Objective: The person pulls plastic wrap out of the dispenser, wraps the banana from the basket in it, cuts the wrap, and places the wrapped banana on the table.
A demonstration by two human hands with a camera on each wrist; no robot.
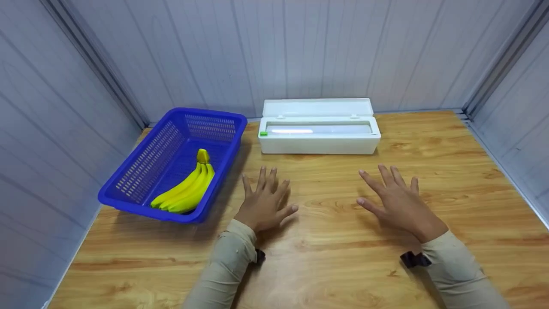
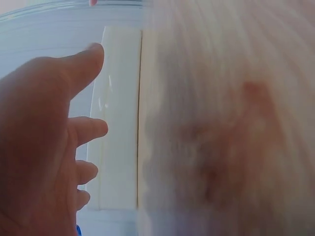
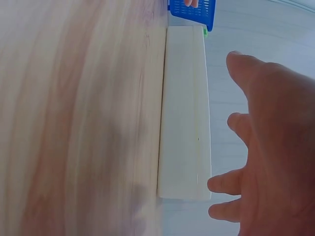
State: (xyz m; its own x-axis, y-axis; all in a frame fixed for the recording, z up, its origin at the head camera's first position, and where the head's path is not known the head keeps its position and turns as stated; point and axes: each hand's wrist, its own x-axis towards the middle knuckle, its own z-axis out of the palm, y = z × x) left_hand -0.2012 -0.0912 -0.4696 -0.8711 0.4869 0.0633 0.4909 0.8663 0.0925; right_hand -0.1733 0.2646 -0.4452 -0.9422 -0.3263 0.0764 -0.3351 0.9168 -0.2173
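Observation:
My left hand (image 1: 264, 205) hovers low over the wooden table with fingers spread, holding nothing. It is just right of a blue plastic basket (image 1: 173, 110), in which a bunch of yellow bananas (image 1: 188, 187) lies. My right hand (image 1: 402, 205), also spread and holding nothing, is over the table on the other side. Beyond both hands, near the back wall, stands a long white cling film dispenser box (image 1: 319, 145). Its lid (image 1: 317, 107) is tipped back, and a green slider (image 1: 263, 133) sits at its left end. Both wrist views show the box front past the fingers.
The wooden table (image 1: 326, 257) is bounded by pale panel walls (image 1: 300, 51) at the back and both sides. The basket stands close to the left wall, and the raised lid is near the back wall. Black bands (image 1: 415, 259) are worn at the wrists.

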